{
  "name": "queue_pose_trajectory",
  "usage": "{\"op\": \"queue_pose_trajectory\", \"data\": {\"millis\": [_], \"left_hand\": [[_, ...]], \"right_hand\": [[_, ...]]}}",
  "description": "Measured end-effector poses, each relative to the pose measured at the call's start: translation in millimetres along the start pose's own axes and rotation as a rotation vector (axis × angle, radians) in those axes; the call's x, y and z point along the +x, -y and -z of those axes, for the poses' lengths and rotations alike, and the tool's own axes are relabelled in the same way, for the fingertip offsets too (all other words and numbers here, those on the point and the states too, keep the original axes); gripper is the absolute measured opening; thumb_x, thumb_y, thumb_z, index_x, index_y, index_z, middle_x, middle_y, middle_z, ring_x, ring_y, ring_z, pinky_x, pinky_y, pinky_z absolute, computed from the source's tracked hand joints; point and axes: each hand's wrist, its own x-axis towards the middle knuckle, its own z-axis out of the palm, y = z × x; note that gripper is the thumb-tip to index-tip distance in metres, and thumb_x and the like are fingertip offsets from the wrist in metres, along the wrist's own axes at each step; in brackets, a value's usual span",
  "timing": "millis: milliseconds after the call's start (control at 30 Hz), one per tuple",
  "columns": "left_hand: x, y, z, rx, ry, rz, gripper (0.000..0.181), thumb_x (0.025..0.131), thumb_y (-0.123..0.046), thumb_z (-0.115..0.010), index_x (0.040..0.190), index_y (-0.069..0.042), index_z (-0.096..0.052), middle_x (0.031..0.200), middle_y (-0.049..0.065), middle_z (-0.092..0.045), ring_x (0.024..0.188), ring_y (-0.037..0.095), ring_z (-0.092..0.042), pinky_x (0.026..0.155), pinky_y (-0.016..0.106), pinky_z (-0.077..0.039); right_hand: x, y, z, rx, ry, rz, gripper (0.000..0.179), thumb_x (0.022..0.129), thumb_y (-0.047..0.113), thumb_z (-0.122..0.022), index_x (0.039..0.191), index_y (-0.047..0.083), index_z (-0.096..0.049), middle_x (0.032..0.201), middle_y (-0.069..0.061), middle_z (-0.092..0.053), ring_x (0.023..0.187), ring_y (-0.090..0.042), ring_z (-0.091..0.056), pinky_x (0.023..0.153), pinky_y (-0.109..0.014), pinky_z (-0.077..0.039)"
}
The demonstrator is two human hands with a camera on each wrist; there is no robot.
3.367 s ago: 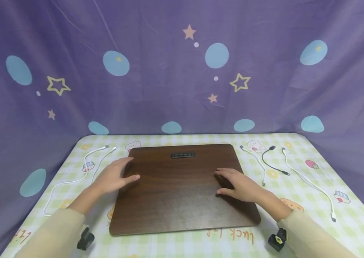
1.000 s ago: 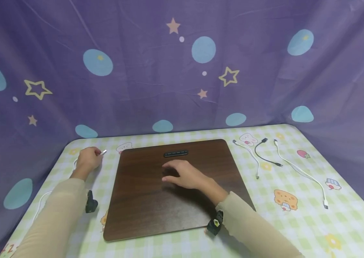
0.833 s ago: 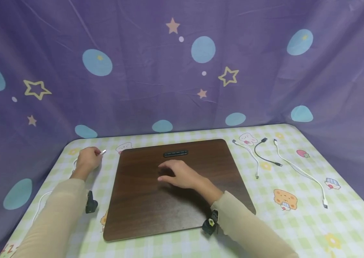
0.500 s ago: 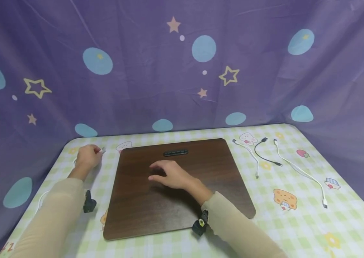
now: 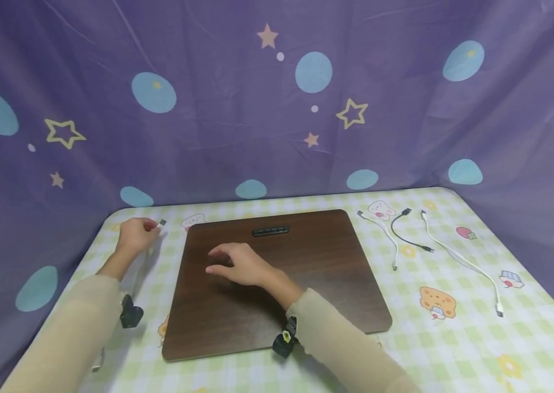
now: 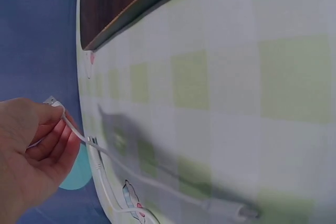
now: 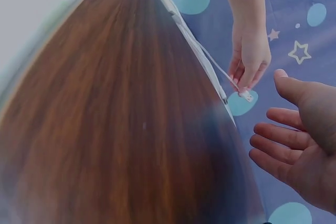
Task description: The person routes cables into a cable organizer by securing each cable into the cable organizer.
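Note:
My left hand [image 5: 135, 236] pinches a white USB cable [image 6: 223, 208] between thumb and fingers, close to its flat metal plug [image 5: 162, 222]. From there the cable hangs down toward the checked cloth, its other plug low in the left wrist view. My right hand [image 5: 243, 266] holds nothing, fingers spread and slightly bent, over the left half of a dark brown wooden board [image 5: 326, 284]. A black slotted strip [image 5: 270, 231] sits near the board's far edge. Behind the held cable, a second white cable [image 6: 106, 184] lies on the cloth.
To the board's right lie a short white cable [image 5: 389, 236], a black cable [image 5: 406, 212] and a longer white cable [image 5: 499, 310]. A purple patterned curtain [image 5: 208, 147] hangs behind the table's far edge.
My left hand has gone from the board's left edge to a white cable, gripped it and lifted it slightly. My right hand has moved left across the board.

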Motion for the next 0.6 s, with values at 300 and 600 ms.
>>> {"op": "queue_pose_trajectory", "data": {"millis": [300, 600], "left_hand": [[-8.6, -5.7, 8.8, -0.038, 0.026, 0.01, 0.027, 0.089, -0.016, -0.062, 0.1, 0.008, -0.07, 0.089, 0.024, -0.072, 0.067, 0.022, -0.064, 0.061, 0.026, -0.047], [-17.4, -31.2, 20.8, -0.086, 0.113, 0.07, 0.033, 0.092, -0.023, -0.062, 0.112, 0.004, -0.068, 0.093, 0.019, -0.074, 0.064, 0.0, -0.054, 0.06, 0.018, -0.044]], "right_hand": [[11.2, 7, -17, 0.133, -0.027, -0.042, 0.037, 0.093, 0.033, -0.063, 0.121, 0.007, -0.063, 0.118, -0.006, -0.069, 0.106, -0.012, -0.067, 0.085, -0.011, -0.052], [17.1, 15, -33, 0.168, -0.032, -0.041, 0.034, 0.093, 0.031, -0.064, 0.116, 0.007, -0.065, 0.112, -0.005, -0.072, 0.1, -0.008, -0.068, 0.079, -0.006, -0.05]]}}
